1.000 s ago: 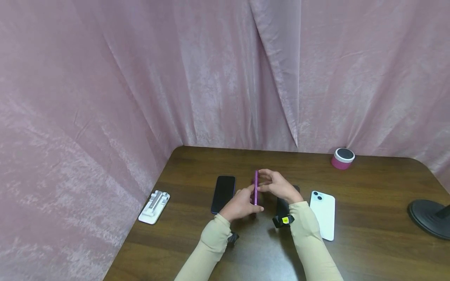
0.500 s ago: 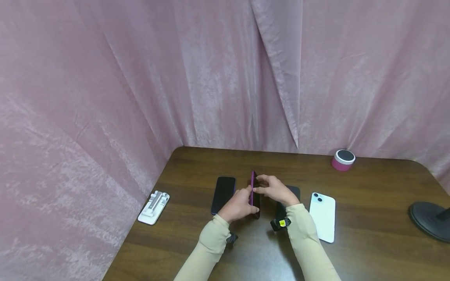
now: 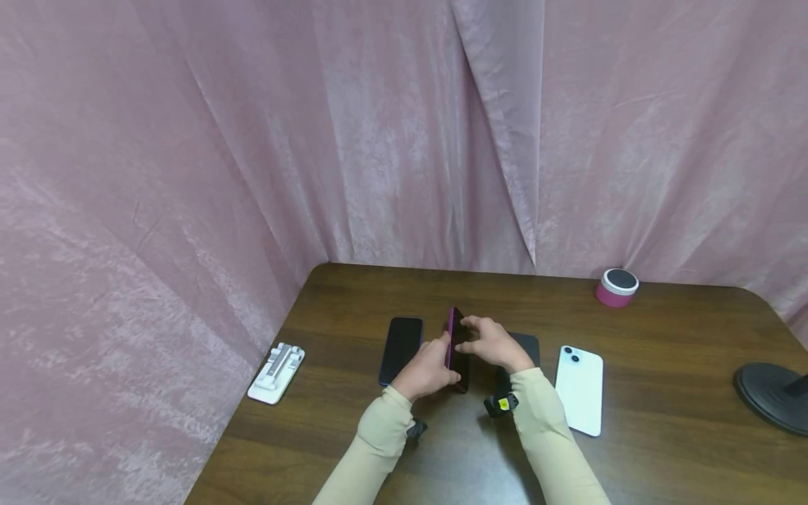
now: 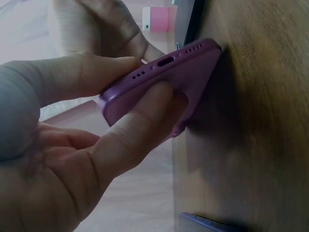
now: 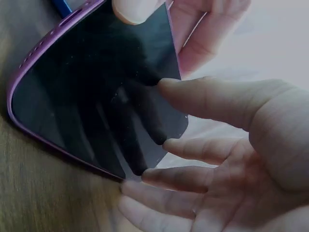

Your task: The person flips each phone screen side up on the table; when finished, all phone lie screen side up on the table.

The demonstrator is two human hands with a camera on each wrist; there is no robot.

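A phone with a purple case or body (image 3: 459,354) stands tilted on its long edge over the table, its dark screen turned toward the right. My left hand (image 3: 427,370) grips it, thumb on the screen side and fingers against the purple back (image 4: 203,72). On the other side my right hand (image 3: 497,345) holds its fingers spread, with the fingertips at or very near the dark screen (image 5: 82,92); in the right wrist view they meet their reflections. A black-screened phone (image 3: 401,351) lies left of my left hand. Beneath my right wrist lies a dark phone-like slab (image 3: 529,345), partly hidden.
A white phone (image 3: 579,393) lies face down on the right of the wooden table (image 3: 669,365). A white folded stand-like object (image 3: 276,373) lies by the left edge. A pink jar (image 3: 615,289) stands at the back, and a round black base (image 3: 766,393) at the far right.
The purple phone has shifted slightly left and turned from edge-on, so its screen now shows. My right hand's fingers have loosened and spread away from it. My left hand keeps its grip.
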